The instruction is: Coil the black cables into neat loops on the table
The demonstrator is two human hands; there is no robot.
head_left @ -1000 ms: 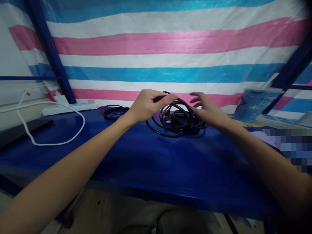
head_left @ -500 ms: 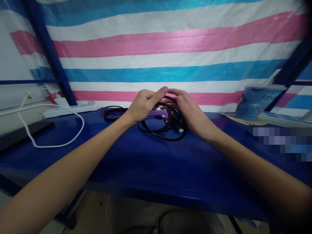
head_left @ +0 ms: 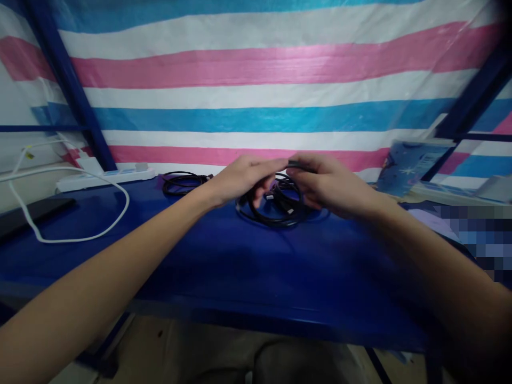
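A coil (head_left: 179,192) lies on the table (head_left: 256,282) between power strip (head_left: 106,179) and cable (head_left: 276,221). A sheet (head_left: 256,66) hangs behind the table.

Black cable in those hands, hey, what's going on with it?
A person is handling a looped black cable at a blue desk. The left hand holds its loops, while the right hand pinches a dark strand close by. Metal-ended connectors show between them. Another black coil lies to the left, near a white power strip.
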